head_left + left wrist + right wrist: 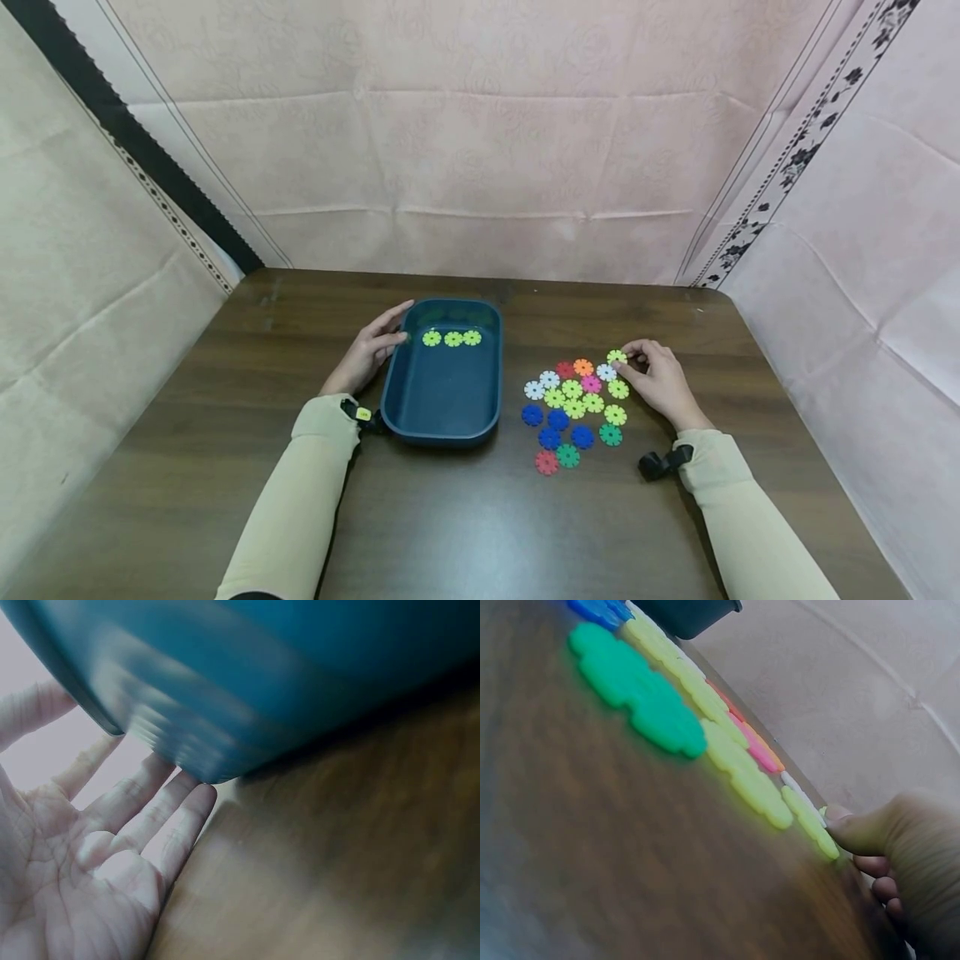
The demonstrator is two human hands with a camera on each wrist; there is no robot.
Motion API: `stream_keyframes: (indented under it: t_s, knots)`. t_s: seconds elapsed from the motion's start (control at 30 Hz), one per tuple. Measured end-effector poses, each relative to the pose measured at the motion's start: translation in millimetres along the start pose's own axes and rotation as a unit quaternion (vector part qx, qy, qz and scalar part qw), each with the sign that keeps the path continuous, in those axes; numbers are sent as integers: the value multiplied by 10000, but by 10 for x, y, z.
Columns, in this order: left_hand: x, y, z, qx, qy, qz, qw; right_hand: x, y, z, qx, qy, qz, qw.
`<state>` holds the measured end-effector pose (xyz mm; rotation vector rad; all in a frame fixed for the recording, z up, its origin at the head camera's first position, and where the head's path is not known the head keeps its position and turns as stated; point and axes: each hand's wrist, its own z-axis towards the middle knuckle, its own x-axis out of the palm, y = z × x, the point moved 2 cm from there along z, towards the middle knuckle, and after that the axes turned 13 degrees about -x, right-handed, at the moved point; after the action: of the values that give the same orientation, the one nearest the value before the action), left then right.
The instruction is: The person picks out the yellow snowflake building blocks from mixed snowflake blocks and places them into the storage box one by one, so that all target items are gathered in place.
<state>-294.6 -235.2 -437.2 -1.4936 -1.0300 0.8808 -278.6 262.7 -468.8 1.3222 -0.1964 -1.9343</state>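
Note:
A dark blue-green rectangular tray (pixel 442 404) stands on the table, with three yellow-green flower-shaped discs (pixel 453 339) in a row near its far end. My left hand (pixel 372 348) is at the tray's left side. In the left wrist view its fingers (pixel 176 832) are mostly straight and touch the tray's outer wall (pixel 225 697). To the right of the tray, my right hand (pixel 660 382) pinches a yellow-green flower disc (pixel 617 357) at the far right of a loose group. In the right wrist view the thumb (pixel 866 831) mostly hides that disc.
Several flower discs lie flat between tray and right hand: yellow-green (pixel 573 408), blue (pixel 550 438), green (pixel 567 455), white (pixel 534 390), pink (pixel 591 383), orange (pixel 583 367) and red (pixel 547 462). Pale cloth (pixel 480 167) hangs behind the brown table (pixel 465 525).

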Motion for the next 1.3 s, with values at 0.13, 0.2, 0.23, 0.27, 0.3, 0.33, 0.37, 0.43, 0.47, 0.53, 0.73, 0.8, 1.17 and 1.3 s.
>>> stream_keyframes:
  t_s: [0.13,0.2,0.23,0.27,0.3,0.33,0.37,0.43,0.47,0.53,0.73,0.8,1.17,1.3]
  knots:
    - [-8,-13,-11,-61,-44,21,10000,-2,15,3,151,-7,116,9998]
    - [-10,-17,-21,-82,-66,38,9999,-1,21,1,191,-48,160,9997]
    - [-12,-19,-24,-87,-73,48,9999,-1,24,-1,208,-88,196,9996]
    - [-13,-21,-25,-80,-74,54,9999,1,26,-1,210,-133,223,9994]
    - [-13,-24,-27,-73,-75,61,9999,2,31,0,211,-180,254,9993]
    - [-15,-28,-28,-69,-75,58,9999,1,34,4,208,-227,277,9991]
    - [-17,-32,-28,-60,-72,58,9999,0,39,8,202,-278,302,9990]
    - [-19,-40,-27,-37,-72,75,9999,-5,53,18,185,-369,337,9986]
    - [-19,-45,-29,-29,-72,86,9999,-8,56,23,160,-405,329,9985]
    - [-22,-51,-32,-21,-67,92,9999,-13,64,28,123,-476,312,9983]
    - [-39,-26,-22,0,-44,52,10000,-13,75,21,24,-586,261,9979]
    - [-57,14,16,44,-63,43,10000,-19,84,28,-74,-605,184,9980]
    - [-93,182,126,85,-76,-44,9999,-89,433,285,-413,-337,573,9969]
    - [-79,191,117,152,-93,-61,9998,-63,692,440,-600,-8,922,9939]
